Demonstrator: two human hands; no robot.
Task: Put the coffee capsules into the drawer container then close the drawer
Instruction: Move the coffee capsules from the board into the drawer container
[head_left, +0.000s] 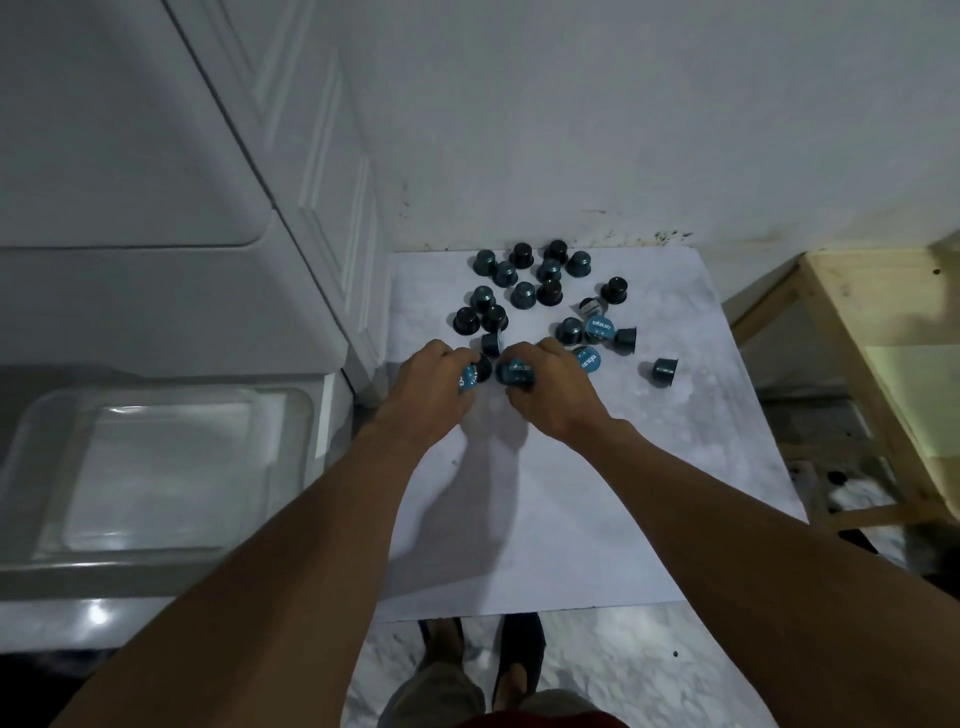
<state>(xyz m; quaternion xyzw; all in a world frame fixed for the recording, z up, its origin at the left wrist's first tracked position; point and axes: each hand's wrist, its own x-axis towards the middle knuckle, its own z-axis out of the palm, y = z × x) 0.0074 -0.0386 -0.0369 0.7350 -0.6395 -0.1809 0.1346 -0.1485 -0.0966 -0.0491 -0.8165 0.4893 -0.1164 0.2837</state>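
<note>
Several dark and teal coffee capsules (535, 280) lie scattered on the far half of a white board (571, 509). My left hand (428, 387) grips a blue-lidded capsule (470, 375) at the near edge of the pile. Beside it, my right hand (558, 397) grips another blue-lidded capsule (515, 373). One capsule (664, 372) lies apart at the right. The open drawer holds a clear plastic container (156, 467) at the left, below the hands' level; nothing shows inside it.
A white drawer cabinet (182, 208) rises at the left, against the board's left edge. A white wall stands behind the board. A light wooden frame (862, 364) stands at the right. My feet show on the pale floor below the board.
</note>
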